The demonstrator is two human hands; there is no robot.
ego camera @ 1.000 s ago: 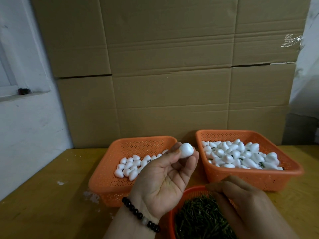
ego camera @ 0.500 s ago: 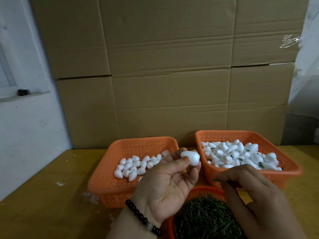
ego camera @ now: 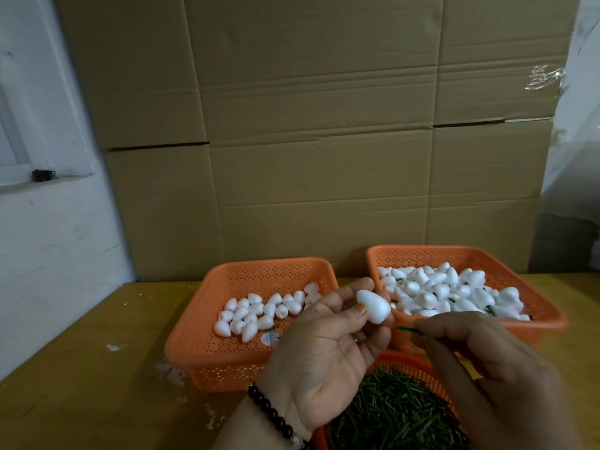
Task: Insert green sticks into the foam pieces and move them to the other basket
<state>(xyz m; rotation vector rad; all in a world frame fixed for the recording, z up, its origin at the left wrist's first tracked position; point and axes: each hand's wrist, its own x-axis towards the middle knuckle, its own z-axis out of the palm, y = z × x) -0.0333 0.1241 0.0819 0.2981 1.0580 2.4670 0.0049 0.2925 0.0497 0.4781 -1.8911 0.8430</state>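
My left hand [ego camera: 319,345] is palm-up over the near edge of the left basket [ego camera: 201,349], thumb and fingers [ego camera: 349,311] pinching one white foam piece [ego camera: 373,306] up in the air between the two baskets. My right hand [ego camera: 480,362] is seen from the back, its fingers curled round a thin green stick [ego camera: 406,329] whose tip pokes out toward the foam piece, close to it but not yet touching; most of the stick is hidden inside my grip. My right forearm runs off the bottom right corner, and the back of that hand covers part of the round orange basket of green sticks [ego camera: 396,414], which is also cut off by the lower edge. A dark bead bracelet [ego camera: 272,417] sits on my left wrist. The left basket holds a loose single layer of plain foam pieces [ego camera: 259,311]; my left hand hides some of them. The right basket [ego camera: 539,306] is heaped with foam pieces [ego camera: 454,290], with bits of green showing between them, though I cannot make out each stick. All this stands on a yellow wooden desk [ego camera: 81,368] with white crumbs and scuffs. Stacked cardboard boxes [ego camera: 324,141] fill the back, a white wall [ego camera: 48,238] with a ledge on the left, and a small dark object [ego camera: 43,174] on that ledge too small to identify.
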